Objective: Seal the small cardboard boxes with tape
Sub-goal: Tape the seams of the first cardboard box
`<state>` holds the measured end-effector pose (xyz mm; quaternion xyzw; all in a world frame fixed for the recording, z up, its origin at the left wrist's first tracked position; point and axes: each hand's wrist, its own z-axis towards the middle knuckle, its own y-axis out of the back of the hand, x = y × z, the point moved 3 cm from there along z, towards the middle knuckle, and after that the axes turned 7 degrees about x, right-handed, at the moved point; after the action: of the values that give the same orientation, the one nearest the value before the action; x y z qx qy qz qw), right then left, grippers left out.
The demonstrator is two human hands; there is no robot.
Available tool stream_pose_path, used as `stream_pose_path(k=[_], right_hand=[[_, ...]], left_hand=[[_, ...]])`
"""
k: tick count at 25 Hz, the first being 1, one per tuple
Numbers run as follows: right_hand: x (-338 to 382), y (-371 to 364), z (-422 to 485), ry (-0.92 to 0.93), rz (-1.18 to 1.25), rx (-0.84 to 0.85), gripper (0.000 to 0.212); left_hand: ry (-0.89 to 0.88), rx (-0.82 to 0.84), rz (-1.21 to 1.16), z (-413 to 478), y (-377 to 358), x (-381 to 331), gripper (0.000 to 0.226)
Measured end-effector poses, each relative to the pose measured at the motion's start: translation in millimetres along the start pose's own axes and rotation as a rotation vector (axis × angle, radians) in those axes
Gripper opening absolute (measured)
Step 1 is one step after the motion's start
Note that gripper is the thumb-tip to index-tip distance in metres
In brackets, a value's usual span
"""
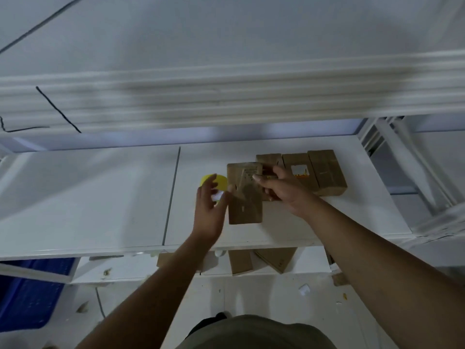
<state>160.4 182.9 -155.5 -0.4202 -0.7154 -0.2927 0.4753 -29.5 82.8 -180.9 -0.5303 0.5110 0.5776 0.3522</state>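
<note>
Shelf: white, and it carries everything here.
Row of boxes: three brown ones side by side, back right.
Front box: lies just ahead of that row, touching it, long side toward the person.
Right grip: clasps the front box's right edge, fingers curled.
Left grip: fingers fairly straight before the tape roll; I can't tell whether it holds anything.
Tape roll: yellow, just left of the front box.
</note>
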Motion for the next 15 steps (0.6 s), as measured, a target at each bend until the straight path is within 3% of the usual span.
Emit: stream_pose_path(k=[3,7,11,15], right_hand=[[6.9,-13.7,-14.1,0.046,0.168,0.039,0.035],[5.0,-37.6,-35.6,0.089,-0.03,0.013,0.039],[-11.5,-62.0,-55.1,0.092,-0.045,0.006,0.071],[-17.2,-69.1,-62.9,0.161,-0.096,-0.018,0.056]], left_hand=[[0.109,0.208,-0.194,8.3,0.3,-29.2,0.062],[0.185,0.175,-0.315,-4.1,3.2,-34.1,0.049],[0.243,0.19,-0.392,-18.2,8.0,-27.4,0.048],[0.144,0.136,-0.327,-29.3,9.6,-23.2,0.038]])
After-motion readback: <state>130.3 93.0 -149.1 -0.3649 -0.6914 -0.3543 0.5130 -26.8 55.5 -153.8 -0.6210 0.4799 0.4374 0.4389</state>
